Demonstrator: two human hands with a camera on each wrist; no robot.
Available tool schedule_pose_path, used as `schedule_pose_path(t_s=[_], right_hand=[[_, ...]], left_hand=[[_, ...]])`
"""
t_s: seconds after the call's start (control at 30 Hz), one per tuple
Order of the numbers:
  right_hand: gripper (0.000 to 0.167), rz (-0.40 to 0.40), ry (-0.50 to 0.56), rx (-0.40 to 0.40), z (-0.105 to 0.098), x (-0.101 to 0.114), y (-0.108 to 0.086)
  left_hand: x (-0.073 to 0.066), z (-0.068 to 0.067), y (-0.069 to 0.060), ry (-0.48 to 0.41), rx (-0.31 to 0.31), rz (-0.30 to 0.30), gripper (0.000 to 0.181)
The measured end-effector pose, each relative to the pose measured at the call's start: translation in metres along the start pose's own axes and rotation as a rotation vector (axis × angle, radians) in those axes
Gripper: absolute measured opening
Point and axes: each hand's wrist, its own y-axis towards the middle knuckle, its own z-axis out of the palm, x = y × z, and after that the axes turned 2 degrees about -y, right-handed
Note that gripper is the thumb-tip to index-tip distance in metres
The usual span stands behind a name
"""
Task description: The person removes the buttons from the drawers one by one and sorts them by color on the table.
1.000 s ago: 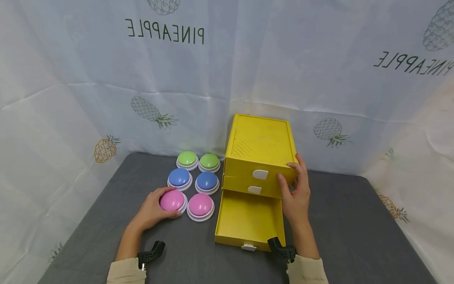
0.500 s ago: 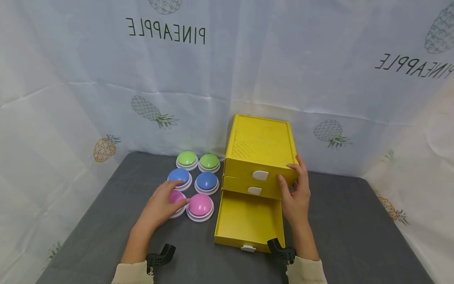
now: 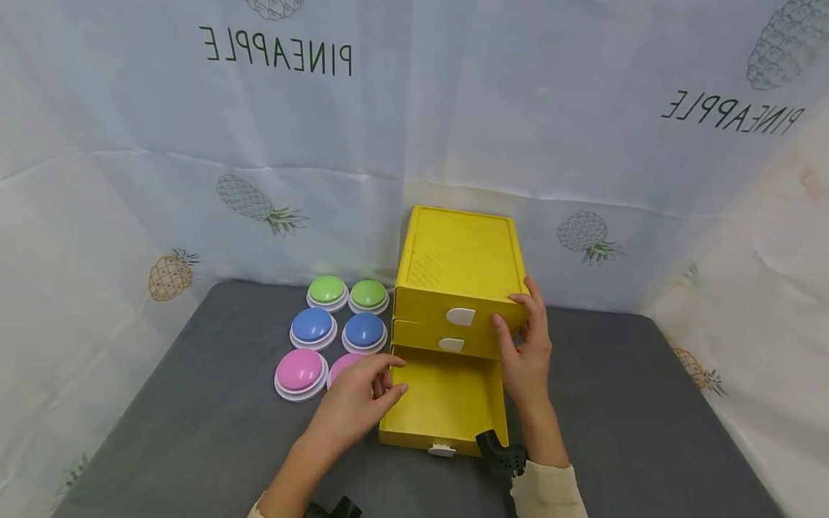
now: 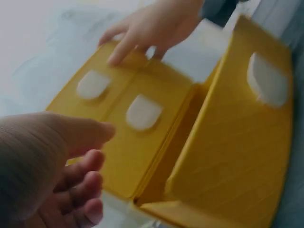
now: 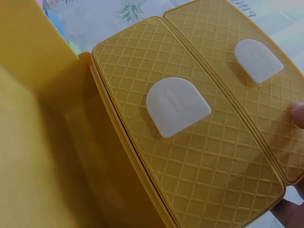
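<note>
A yellow drawer unit [image 3: 466,252] stands with its bottom drawer [image 3: 447,399] pulled out and two upper drawers shut. My right hand [image 3: 527,356] holds the unit's upper right front corner, thumb on the front face and fingers around the side. Over the left edge of the pulled-out drawer hovers my left hand [image 3: 352,403], fingers loosely bent, nothing seen in it. The left wrist view shows that hand [image 4: 61,161] before the white drawer handles [image 4: 144,112]. It partly covers a pink dome push button [image 3: 343,365]; another pink button [image 3: 300,370] sits to its left.
Behind the pink buttons are two blue buttons [image 3: 312,325] and two green buttons [image 3: 327,289], all on white bases. All stand on a dark grey table [image 3: 194,432], left of the drawer unit. A pineapple-print curtain [image 3: 453,108] hangs close behind.
My left hand has left the front left pink button and moved right to the drawer's left edge. My right hand keeps its hold on the corner. The head view has shifted slightly.
</note>
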Motion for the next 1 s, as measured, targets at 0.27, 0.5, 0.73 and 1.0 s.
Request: schedule_pose_path(t_s=[0.27, 0.5, 0.73, 1.0], right_hand=[[0.04, -0.027, -0.003, -0.015, -0.003, 0.003, 0.002], [0.041, -0.024, -0.003, -0.012, -0.003, 0.002, 0.002], [0.04, -0.024, 0.0, -0.001, 0.0, 0.002, 0.001], [0.039, -0.021, 0.006, 0.002, 0.0, 0.002, 0.0]], left_hand=[[-0.004, 0.026, -0.023, -0.141, -0.096, 0.213, 0.013], [-0.002, 0.041, -0.044, -0.259, -0.047, 0.289, 0.006], [-0.003, 0.054, -0.057, -0.239, 0.056, 0.175, 0.008], [0.003, 0.061, -0.059, -0.149, 0.079, 0.056, 0.013]])
